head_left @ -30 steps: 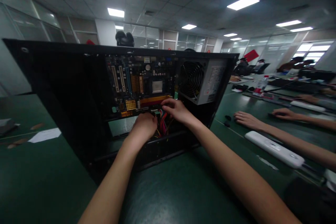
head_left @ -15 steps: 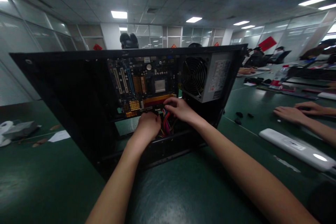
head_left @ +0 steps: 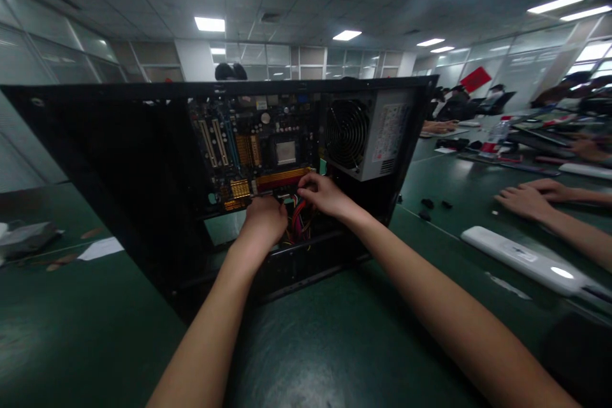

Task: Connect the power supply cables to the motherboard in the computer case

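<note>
While both hands crowd the lower edge of the motherboard [head_left: 253, 146], I judge the step to be seating or freeing a plug [head_left: 287, 195] there, so I favour a straight, even push or pull along the socket's axis, with no rocking.

The right hand [head_left: 325, 194] sits just below the motherboard's yellow slots. Its grip is narrow, fingertips pinched on the dark plug as far as I can see. The left hand [head_left: 264, 220] is just below the motherboard too. Its grip is curled closed with the knuckles toward me, and whatever it holds is hidden.

I would let the left hand brace the board's edge while the right does the fine work. I would also keep the coloured wire bundle [head_left: 299, 224], which hangs below the motherboard between the two wrists, from snagging under the fingers.

The power supply [head_left: 366, 134] stands right of the motherboard, close to the right wrist, so there is little room to swing. The open computer case [head_left: 119, 159] frames the motherboard and stands on the green counter [head_left: 335, 344].

Against half a second ago, both hands keep the same spot below the motherboard. Against a second ago, the right fingers look more tightly curled. A co-worker's hands [head_left: 526, 199], well right of the motherboard, show farther toward the edge of view.
</note>
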Demonstrator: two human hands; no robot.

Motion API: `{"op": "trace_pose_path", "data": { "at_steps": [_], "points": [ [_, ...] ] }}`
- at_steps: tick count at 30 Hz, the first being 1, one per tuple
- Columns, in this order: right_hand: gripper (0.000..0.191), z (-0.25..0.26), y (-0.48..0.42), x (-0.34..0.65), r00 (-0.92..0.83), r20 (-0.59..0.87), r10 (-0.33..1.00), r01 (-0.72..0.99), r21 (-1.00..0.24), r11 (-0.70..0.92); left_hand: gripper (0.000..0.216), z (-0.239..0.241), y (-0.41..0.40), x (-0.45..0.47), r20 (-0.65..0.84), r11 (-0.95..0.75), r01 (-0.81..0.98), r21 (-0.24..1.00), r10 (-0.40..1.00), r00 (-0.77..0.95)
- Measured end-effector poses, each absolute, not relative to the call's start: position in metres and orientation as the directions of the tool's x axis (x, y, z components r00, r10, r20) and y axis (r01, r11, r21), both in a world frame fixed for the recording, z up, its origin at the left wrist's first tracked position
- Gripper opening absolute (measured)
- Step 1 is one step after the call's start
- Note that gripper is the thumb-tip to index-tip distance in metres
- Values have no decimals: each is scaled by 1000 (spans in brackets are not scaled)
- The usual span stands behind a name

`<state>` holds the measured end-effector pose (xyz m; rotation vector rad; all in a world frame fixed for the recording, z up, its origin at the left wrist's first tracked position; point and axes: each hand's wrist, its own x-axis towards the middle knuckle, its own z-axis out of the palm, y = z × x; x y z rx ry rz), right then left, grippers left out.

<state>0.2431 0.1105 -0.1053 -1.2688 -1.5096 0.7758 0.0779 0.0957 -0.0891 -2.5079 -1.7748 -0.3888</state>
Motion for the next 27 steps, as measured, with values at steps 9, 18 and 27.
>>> {"op": "trace_pose_path", "data": {
  "at_steps": [9, 18, 27],
  "points": [
    [15, -107, 109, 245, -64, 11, 998, -6, -1000, 11, 43, -91, 88, 75, 247, -297, 940, 169, 936, 251],
    [19, -110, 119, 240, -71, -124, 990, -49, -991, -127, 43, -96, 97, 73, 215, -356, 894, 272, 928, 304],
    [15, -115, 121, 238, -40, -108, 993, -52, -993, -110, 38, -94, 98, 73, 223, -348, 883, 315, 931, 288]
  ]
}}
